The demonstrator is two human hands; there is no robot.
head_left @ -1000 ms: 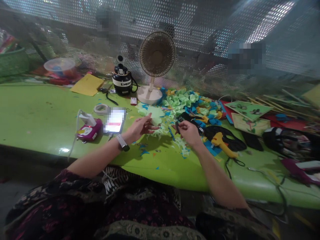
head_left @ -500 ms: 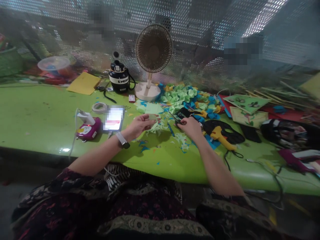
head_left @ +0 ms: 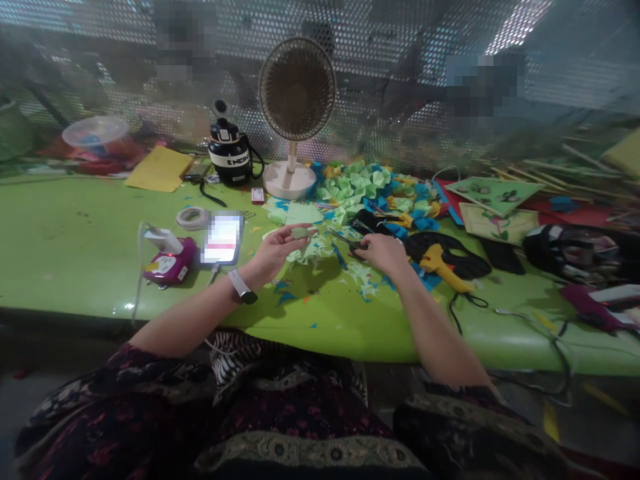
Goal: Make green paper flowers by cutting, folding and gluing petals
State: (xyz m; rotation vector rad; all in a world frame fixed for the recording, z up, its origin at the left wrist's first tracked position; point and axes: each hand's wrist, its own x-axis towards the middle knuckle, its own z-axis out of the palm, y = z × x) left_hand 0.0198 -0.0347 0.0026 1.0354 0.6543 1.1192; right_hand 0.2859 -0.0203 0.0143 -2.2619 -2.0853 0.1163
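Pinched in the fingers of my left hand (head_left: 280, 250) is a small piece of light green paper (head_left: 301, 232). My right hand (head_left: 383, 253) is closed round the handles of a pair of scissors (head_left: 346, 240), whose blades point left toward the paper, a little apart from it. Below both hands lie light green paper scraps (head_left: 315, 250) and bits of blue. Just beyond them is a flat sheet of light green paper (head_left: 304, 213). Behind my right hand spreads a heap of cut green, blue and yellow paper pieces (head_left: 357, 183).
A fan (head_left: 290, 180) and a dark bottle (head_left: 230, 160) stand at the back. On the left are a phone (head_left: 221, 240), a tape roll (head_left: 191, 217) and a purple power adapter (head_left: 173, 262). A yellow glue gun (head_left: 445, 267) with its cable lies on the right.
The view has shifted slightly. The paper in my left hand has turned and looks smaller or rounder. The scissors' blades now show more clearly, pointing toward it.
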